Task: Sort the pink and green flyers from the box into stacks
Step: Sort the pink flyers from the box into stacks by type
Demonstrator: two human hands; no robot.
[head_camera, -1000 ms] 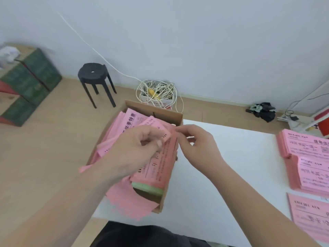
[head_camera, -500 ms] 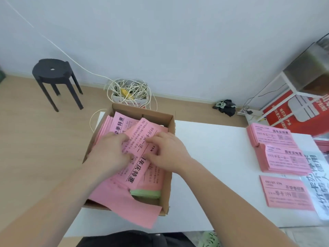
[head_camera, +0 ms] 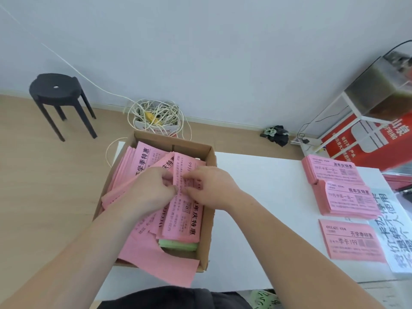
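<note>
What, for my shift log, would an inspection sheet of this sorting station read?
Surface: white table, carrying the box and stacks.
Job's things: cardboard box at its left end holds loose pink flyers over green flyers; three pink stacks at right.
Clutter: printed white sheet by the stacks.
Hands: left hand and right hand both pinch pink flyers in the box.
Cables: coiled white cord on the floor behind the box.
Surroundings: black stool, red carton.
</note>
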